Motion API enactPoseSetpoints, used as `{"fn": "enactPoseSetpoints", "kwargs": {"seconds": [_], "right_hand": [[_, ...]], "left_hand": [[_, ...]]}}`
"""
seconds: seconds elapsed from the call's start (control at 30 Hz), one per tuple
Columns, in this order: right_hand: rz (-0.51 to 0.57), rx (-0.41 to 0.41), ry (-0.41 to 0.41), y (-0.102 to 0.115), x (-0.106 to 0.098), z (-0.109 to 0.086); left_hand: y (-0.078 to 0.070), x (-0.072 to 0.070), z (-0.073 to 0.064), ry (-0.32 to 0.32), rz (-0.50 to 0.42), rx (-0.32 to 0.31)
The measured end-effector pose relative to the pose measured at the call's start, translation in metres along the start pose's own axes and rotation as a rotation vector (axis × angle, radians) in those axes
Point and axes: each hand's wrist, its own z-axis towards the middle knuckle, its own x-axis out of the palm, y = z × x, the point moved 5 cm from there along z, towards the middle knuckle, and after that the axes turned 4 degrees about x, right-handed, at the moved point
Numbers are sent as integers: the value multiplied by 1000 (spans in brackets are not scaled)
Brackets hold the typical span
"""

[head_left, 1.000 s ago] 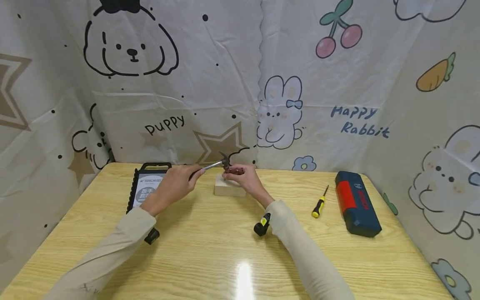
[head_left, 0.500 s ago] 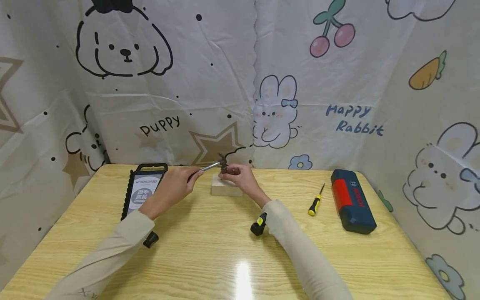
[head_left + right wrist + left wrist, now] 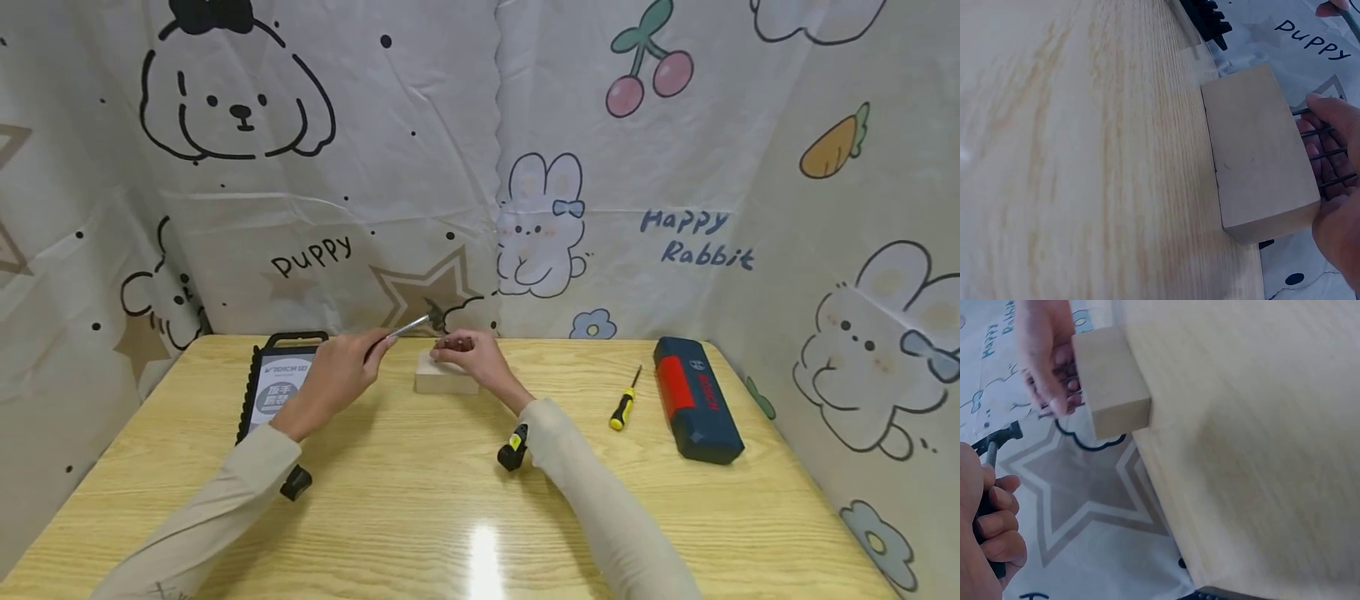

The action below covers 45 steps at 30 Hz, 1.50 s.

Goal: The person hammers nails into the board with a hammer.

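My left hand (image 3: 337, 375) grips the dark handle of a claw hammer (image 3: 414, 324), whose head (image 3: 1007, 434) hangs in the air above and to the left of a pale wooden block (image 3: 446, 382). Several dark nails (image 3: 1329, 154) stand in a row out of the block's top face. With thumb and fingers, my right hand (image 3: 480, 360) pinches the nail at the row's left end (image 3: 1300, 112). Its other fingers lie behind the row, partly hidden by the nails. In the left wrist view, the hammer head is apart from the nails.
A black wrench-set case (image 3: 281, 385) lies at the left, partly behind my left arm. To the right are a yellow-and-black screwdriver (image 3: 622, 407) and a blue-and-red Bosch case (image 3: 697, 400). A black-and-yellow object (image 3: 513, 450) sits by my right sleeve, a black one (image 3: 296, 482) by my left.
The hammer head has lifted slightly up and left, away from my right hand. My right hand stays at the nails on the block. The head view has shifted a little to the right.
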Motion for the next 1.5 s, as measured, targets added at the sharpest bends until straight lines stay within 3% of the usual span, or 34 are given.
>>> {"fn": "enactPoseSetpoints", "kwargs": {"seconds": [0.13,0.47,0.73,0.93,1.07,1.13,1.33,1.5], "right_hand": [[1,-4,3,-1,-7,-1],[-27,16,2,-6,-24,2],[-44,18,3,-8,-26,-1],[-22,12,-7,-12,-25,3],[-25,2,1,-10,-23,3],[-31,-5,1,-9,-23,2],[-29,-14,-5,-8,-24,3],[-38,-2,-1,-10,-23,2]], "left_hand": [[3,-7,2,-46,-22,5],[3,-9,2,-21,-37,-13],[-5,-2,7,-156,-157,-27],[-13,18,-2,-32,-56,38],[-14,12,1,-122,-73,15],[-13,11,4,-133,-95,-13],[-5,17,9,87,-99,-95],[-3,9,8,19,-101,-74]]}}
